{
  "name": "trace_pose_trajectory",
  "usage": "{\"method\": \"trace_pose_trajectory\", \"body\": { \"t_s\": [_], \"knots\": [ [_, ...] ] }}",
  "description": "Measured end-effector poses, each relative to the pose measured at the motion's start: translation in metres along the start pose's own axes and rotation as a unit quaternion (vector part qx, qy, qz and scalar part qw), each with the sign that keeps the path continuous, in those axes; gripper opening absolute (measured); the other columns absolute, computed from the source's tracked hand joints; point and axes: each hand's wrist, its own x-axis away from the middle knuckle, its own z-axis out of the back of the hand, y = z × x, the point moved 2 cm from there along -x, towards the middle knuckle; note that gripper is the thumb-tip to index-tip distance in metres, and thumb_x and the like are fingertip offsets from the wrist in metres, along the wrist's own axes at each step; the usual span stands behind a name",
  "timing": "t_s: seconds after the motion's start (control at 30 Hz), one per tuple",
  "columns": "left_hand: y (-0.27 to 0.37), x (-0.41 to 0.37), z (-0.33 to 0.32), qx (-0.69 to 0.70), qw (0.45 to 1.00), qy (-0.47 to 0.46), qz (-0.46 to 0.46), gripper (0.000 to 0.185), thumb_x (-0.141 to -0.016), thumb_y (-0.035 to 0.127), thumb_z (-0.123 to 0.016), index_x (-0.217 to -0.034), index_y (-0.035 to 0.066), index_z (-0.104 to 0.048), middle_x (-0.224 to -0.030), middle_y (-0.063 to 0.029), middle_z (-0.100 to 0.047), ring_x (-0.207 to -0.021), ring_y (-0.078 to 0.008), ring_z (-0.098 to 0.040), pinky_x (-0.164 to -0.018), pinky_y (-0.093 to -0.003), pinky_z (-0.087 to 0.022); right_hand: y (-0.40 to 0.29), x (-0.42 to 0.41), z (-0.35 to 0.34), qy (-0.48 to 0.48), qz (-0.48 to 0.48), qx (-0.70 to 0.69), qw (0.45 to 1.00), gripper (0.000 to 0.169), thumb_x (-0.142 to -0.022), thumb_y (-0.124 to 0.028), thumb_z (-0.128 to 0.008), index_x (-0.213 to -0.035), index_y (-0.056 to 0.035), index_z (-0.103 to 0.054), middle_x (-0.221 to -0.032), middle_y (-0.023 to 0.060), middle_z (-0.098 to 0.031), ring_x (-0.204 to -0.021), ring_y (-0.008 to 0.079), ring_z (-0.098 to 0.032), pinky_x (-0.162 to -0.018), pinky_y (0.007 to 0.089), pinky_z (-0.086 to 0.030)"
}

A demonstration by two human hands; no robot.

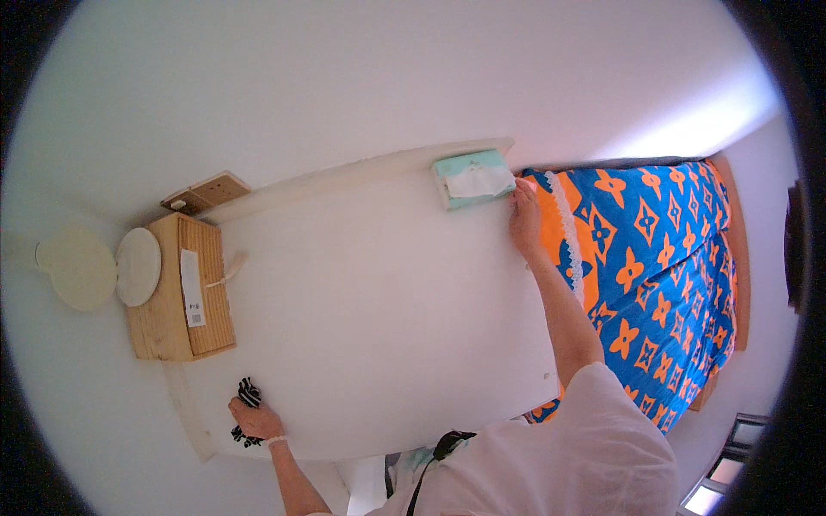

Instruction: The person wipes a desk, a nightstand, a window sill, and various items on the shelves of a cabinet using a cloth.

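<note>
My left hand [258, 419] is closed around a crumpled black-and-white striped cloth [249, 393] near the front left corner of a white tabletop [374, 309]. Parts of the cloth stick out on both sides of the fingers. At the far right corner, my right hand [526, 216] grips the right end of a mint-green soft pack of tissues [470, 164]. A white tissue [481, 182] shows at the pack's opening. Something pink [530, 183] shows beside the right fingertips; what it is cannot be made out.
On the left stands a wooden box [210, 290] with a slatted front and a label, beside a round white lamp-like object [139, 266]. A wall socket plate [213, 192] sits behind it. A bed with a blue-and-orange patterned cover [645, 277] adjoins the table's right edge.
</note>
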Motion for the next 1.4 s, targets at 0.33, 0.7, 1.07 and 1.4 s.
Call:
{"method": "trace_pose_trajectory", "body": {
  "t_s": [0.33, 0.7, 1.07, 1.4],
  "knots": [
    [0.003, 0.003, -0.002, -0.022, 0.992, 0.104, -0.072, 0.013, -0.082, 0.006, -0.059, -0.087, -0.001, -0.050, -0.089, -0.0181, -0.057, -0.086, -0.0411, -0.056, -0.071, -0.0492, -0.045, -0.085, 0.023, -0.047, -0.105, 0.229, 0.059, 0.966, 0.047, -0.087, -0.002, -0.049, -0.134, -0.0050, -0.051, -0.145, 0.0137, -0.044, -0.140, 0.0275, -0.034, -0.118, 0.0410, -0.022],
    [0.002, 0.001, -0.002, -0.039, 0.999, 0.031, 0.003, 0.012, -0.085, 0.010, -0.059, -0.089, 0.002, -0.051, -0.089, -0.0166, -0.058, -0.083, -0.0385, -0.058, -0.066, -0.0463, -0.046, -0.150, -0.030, -0.062, -0.183, 0.306, 0.094, 0.929, 0.054, -0.097, -0.029, -0.048, -0.147, -0.0132, -0.035, -0.154, 0.0039, -0.032, -0.144, 0.0227, -0.024, -0.118, 0.0428, -0.016],
    [0.003, -0.001, -0.002, -0.050, 0.999, 0.006, 0.017, 0.016, -0.085, 0.011, -0.060, -0.095, 0.000, -0.054, -0.094, -0.0182, -0.060, -0.088, -0.0403, -0.059, -0.072, -0.0478, -0.047, -0.050, -0.031, -0.019, -0.123, 0.148, 0.237, 0.952, 0.061, -0.097, -0.039, -0.044, -0.149, -0.0113, -0.031, -0.157, 0.0075, -0.027, -0.146, 0.0236, -0.019, -0.118, 0.0470, -0.012],
    [0.006, 0.002, 0.002, -0.009, 0.999, 0.034, -0.024, 0.012, -0.082, 0.006, -0.059, -0.086, -0.002, -0.050, -0.085, -0.0181, -0.056, -0.082, -0.0402, -0.057, -0.070, -0.0479, -0.045, -0.035, -0.015, -0.016, -0.105, 0.053, 0.240, 0.964, 0.068, -0.097, -0.041, -0.045, -0.147, 0.0012, -0.028, -0.155, 0.0200, -0.024, -0.145, 0.0341, -0.020, -0.116, 0.0498, -0.020]
  ]
}}
